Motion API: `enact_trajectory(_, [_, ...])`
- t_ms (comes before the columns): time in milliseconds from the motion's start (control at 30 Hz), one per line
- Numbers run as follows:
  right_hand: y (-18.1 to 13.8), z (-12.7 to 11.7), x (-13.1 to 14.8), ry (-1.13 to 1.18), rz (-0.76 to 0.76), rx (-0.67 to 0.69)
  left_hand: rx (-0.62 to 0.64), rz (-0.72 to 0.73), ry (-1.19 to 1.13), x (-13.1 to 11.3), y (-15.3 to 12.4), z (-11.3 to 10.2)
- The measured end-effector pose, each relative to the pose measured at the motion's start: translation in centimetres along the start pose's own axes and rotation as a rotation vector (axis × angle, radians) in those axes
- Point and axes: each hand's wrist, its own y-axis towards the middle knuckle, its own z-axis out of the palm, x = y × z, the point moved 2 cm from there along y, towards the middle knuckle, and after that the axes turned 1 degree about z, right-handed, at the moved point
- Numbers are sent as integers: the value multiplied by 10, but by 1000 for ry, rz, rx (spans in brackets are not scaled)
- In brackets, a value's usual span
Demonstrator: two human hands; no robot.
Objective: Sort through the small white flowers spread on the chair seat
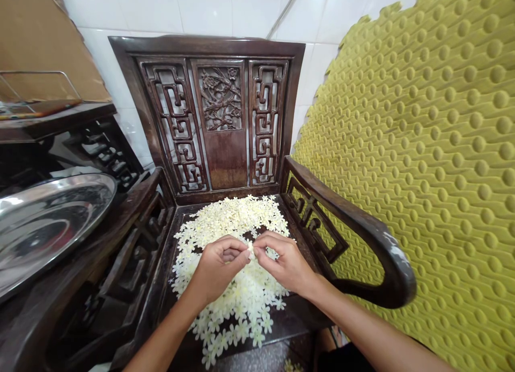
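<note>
A small white flower (250,248) is pinched between my two hands, above the middle of a dark wooden chair's seat. My left hand (225,262) holds it from the left with thumb and forefinger. From the other side, my right hand (281,256) grips it the same way, and the fingertips of both hands nearly meet. Beneath them, many loose white and pale yellow flowers (241,213) cover most of the seat, heaped toward the backrest and reaching the front edge. My fingers hide part of the held flower.
The chair's carved backrest (225,160) stands ahead, with a curved armrest (362,216) at right. A round metal tray (100,200) lies at left beside the other armrest. A yellow bumpy foam mat (426,162) leans at right. White tiles (205,9) line the wall.
</note>
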Motion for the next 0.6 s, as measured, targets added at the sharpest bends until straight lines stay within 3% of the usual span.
enact_trajectory(167, [0,1,1,-39,15,-19,-118,43,161,-3,0,-1])
enact_trajectory(300, [0,2,2,-45,64,-17,-199,239,371,-9,-4,-2])
enact_trajectory(433, [-2,3,3,-122,8,-12,-148,394,522,-11,-8,1])
enact_trajectory(600, [-4,6,-1,-226,-95,-8,-51,448,554,-7,-9,2])
